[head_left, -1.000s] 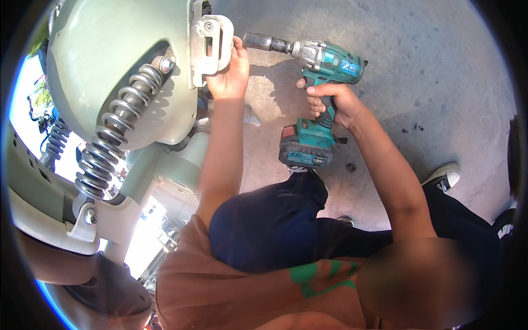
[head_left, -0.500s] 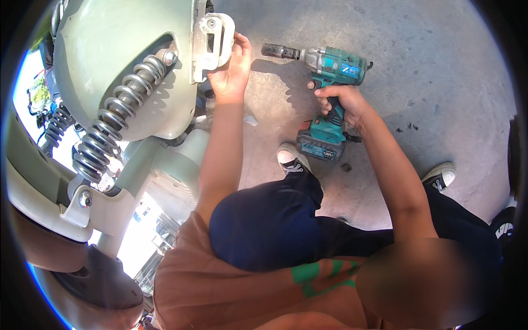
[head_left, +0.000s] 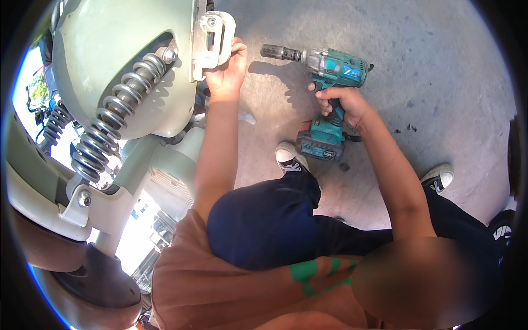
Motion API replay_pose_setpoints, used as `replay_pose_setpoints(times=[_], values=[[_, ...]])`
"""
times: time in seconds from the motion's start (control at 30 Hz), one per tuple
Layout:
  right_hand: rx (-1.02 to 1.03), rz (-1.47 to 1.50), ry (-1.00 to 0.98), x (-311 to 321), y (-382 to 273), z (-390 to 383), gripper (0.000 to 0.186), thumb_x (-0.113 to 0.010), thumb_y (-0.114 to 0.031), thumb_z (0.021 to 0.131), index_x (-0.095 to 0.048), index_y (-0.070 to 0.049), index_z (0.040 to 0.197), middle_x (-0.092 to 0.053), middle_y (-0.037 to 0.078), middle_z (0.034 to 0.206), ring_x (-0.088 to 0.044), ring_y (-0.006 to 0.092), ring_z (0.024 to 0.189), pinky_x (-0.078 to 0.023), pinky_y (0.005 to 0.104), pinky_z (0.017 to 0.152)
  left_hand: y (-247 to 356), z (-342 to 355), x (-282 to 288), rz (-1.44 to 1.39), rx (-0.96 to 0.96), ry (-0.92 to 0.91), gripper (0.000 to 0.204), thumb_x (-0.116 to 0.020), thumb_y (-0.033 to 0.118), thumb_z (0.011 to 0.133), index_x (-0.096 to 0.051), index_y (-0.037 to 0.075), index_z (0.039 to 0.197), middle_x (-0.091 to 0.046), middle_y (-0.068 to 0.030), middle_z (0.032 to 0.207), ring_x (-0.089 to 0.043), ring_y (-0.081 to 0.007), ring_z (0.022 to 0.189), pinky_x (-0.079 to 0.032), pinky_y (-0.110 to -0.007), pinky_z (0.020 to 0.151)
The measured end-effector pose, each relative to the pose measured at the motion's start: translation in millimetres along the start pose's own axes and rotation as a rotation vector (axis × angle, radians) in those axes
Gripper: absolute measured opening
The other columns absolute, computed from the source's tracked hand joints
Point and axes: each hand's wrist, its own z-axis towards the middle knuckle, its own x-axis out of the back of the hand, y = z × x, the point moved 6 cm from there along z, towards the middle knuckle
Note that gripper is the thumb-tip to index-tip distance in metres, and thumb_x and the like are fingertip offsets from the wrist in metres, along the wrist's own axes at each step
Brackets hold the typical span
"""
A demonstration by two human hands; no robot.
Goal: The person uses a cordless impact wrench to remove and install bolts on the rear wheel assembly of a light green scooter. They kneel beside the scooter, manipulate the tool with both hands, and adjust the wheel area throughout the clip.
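The right hand [head_left: 347,104]'s grip is closed round the cordless impact wrench [head_left: 335,67], held over the floor [head_left: 423,82] with its socket [head_left: 281,53] pointing toward, but apart from, the white bracket [head_left: 227,38] at the green fender [head_left: 129,49]'s right edge. The left hand [head_left: 226,77] is at that bracket, its fingers partly hidden; how far closed, I cannot tell. Best keep those fingers clear of the socket, the wrench level and its trigger unsqueezed while the socket is free.
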Motion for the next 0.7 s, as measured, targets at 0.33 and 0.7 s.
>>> replay_pose_setpoints(times=[0.33, 0.7], values=[[0.098, 0.214, -0.165, -58, -10, 32, 0.028, -0.066, -0.010, 0.081, -0.063, -0.001, 0.107, -0.056, 0.001, 0.066, -0.051, 0.0090, 0.053, -0.046, 0.0271, 0.054, 33, -50, 28, 0.494, -0.250, 0.361, 0.035, -0.058, 0.040, 0.091, -0.056, 0.013, 0.114, -0.056, -0.0001, 0.100, -0.041, -0.0155, 0.073, -0.033, -0.027, 0.059], [0.089, 0.226, -0.214, -72, -10, 45, 0.029, -0.064, -0.010, 0.082, -0.060, 0.000, 0.109, -0.054, 0.002, 0.066, -0.047, 0.0093, 0.052, -0.043, 0.0282, 0.054, 8, -51, 2, 0.371, -0.160, 0.341, 0.031, -0.061, 0.038, 0.089, -0.058, 0.011, 0.103, -0.052, -0.0018, 0.087, -0.039, -0.0165, 0.072, -0.035, -0.029, 0.064]])
